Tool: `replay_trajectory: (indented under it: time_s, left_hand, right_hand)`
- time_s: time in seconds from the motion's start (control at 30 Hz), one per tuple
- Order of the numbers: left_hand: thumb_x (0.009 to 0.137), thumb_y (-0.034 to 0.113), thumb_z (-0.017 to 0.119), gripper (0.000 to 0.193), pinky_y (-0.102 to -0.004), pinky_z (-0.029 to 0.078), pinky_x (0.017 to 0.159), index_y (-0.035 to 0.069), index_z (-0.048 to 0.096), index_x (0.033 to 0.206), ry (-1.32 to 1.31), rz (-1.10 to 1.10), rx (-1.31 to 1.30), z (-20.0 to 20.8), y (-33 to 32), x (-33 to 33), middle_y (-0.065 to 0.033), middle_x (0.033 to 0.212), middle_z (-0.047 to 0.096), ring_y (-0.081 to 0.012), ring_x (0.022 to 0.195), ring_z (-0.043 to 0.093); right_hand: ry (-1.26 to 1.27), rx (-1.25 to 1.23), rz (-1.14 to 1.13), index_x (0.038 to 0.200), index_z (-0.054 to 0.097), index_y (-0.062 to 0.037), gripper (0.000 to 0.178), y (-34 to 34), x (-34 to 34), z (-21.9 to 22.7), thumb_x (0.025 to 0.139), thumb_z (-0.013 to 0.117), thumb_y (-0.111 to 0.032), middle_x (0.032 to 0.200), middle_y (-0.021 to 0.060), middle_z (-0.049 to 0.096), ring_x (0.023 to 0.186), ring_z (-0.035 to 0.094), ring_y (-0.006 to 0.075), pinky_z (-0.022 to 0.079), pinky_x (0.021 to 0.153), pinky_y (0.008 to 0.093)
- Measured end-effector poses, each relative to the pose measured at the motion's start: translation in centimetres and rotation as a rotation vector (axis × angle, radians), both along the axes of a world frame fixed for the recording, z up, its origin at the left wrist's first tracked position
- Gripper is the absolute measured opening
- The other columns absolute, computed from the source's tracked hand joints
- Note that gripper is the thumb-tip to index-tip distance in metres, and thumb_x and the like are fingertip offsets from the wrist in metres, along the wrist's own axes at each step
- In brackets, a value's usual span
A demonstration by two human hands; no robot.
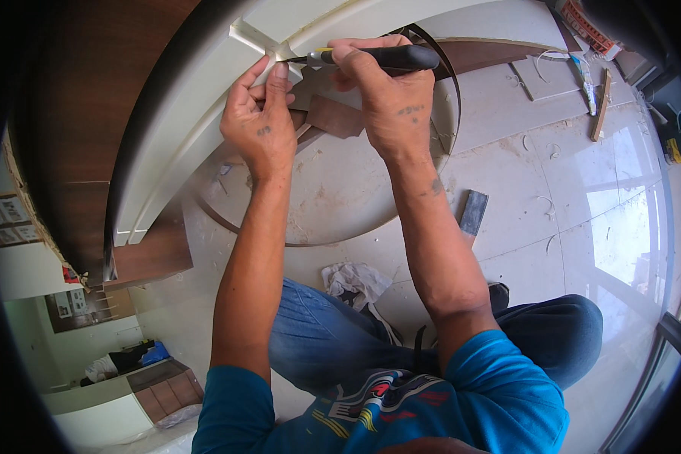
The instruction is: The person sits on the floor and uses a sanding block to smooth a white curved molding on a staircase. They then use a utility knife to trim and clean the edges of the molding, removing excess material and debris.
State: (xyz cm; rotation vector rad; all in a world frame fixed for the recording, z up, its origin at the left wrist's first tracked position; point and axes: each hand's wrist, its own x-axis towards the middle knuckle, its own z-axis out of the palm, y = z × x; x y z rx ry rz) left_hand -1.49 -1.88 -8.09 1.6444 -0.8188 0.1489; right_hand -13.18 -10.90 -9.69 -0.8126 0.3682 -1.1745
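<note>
My right hand (393,102) is closed around the black handle of what looks like a utility knife (412,58), with a silver-grey collar and a narrow dark blade. Its tip points left and meets a notched joint in a curved white moulding (197,125). At that joint, the thumb and fingers of my left hand (261,125) pinch the moulding's edge right beside the blade tip. The fingers partly cover the spot where the blade touches.
Beneath the moulding, a dark-rimmed ring (371,228) rests on the dusty tiled floor. A dark rectangular block (474,212) and a crumpled white cloth (356,281) lie near my legs. A wooden stick (601,104), shavings and a bucket (677,136) are on the right.
</note>
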Motion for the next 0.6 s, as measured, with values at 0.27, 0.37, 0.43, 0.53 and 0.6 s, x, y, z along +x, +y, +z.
replay_trajectory:
  time_s: [0.27, 0.37, 0.43, 0.53, 0.6]
  left_hand:
    - [0.103, 0.017, 0.081, 0.034, -0.0255, 0.057, 0.07, -0.005, 0.071, 0.127, -0.014, -0.031, -0.025, -0.4, 0.1, 0.4, -0.007, 0.084, 0.075, -0.011, 0.077, 0.068]
    - [0.102, 0.017, 0.081, 0.041, -0.0272, 0.062, 0.075, -0.007, 0.068, 0.132, -0.016, -0.047, 0.01, -0.2, 0.4, 0.5, -0.01, 0.091, 0.076, -0.0131, 0.085, 0.072]
    - [0.102, 0.018, 0.081, 0.041, -0.0273, 0.062, 0.075, -0.007, 0.068, 0.131, -0.012, -0.048, 0.008, -0.2, 0.4, 0.5, -0.0104, 0.091, 0.076, -0.0134, 0.085, 0.073]
    - [0.103, 0.019, 0.08, 0.036, -0.0262, 0.058, 0.071, -0.006, 0.07, 0.128, -0.019, -0.029, -0.008, -0.2, 0.2, 0.4, -0.0085, 0.087, 0.075, -0.0119, 0.078, 0.069]
    - [0.104, 0.019, 0.08, 0.034, -0.0257, 0.057, 0.07, -0.005, 0.071, 0.126, -0.027, -0.019, -0.019, -0.3, 0.1, 0.3, -0.0077, 0.084, 0.075, -0.0112, 0.075, 0.068]
  right_hand:
    - [-0.124, 0.054, -0.01, 0.101, 0.074, 0.0034, 0.021, 0.6, 0.8, 0.0, 0.093, 0.085, -0.013, 0.082, 0.0071, 0.075, 0.075, 0.068, 0.011, 0.054, 0.071, 0.0258]
    - [-0.142, 0.051, -0.047, 0.102, 0.072, 0.0032, 0.021, 1.1, 1.7, 0.0, 0.094, 0.084, -0.012, 0.084, 0.0072, 0.075, 0.075, 0.068, 0.0103, 0.054, 0.07, 0.0253]
    - [-0.113, 0.028, -0.045, 0.102, 0.072, 0.003, 0.021, 1.1, 1.8, -0.4, 0.094, 0.084, -0.012, 0.086, 0.0078, 0.076, 0.076, 0.068, 0.0103, 0.054, 0.07, 0.0253]
    - [-0.087, 0.028, 0.0, 0.102, 0.071, 0.0029, 0.022, 0.6, 1.3, -0.5, 0.093, 0.084, -0.012, 0.089, 0.0083, 0.077, 0.076, 0.068, 0.0102, 0.055, 0.069, 0.0254]
    - [-0.087, 0.041, 0.024, 0.102, 0.071, 0.0029, 0.022, 0.5, 1.0, -0.4, 0.092, 0.084, -0.011, 0.089, 0.0086, 0.077, 0.076, 0.069, 0.0103, 0.055, 0.068, 0.0254]
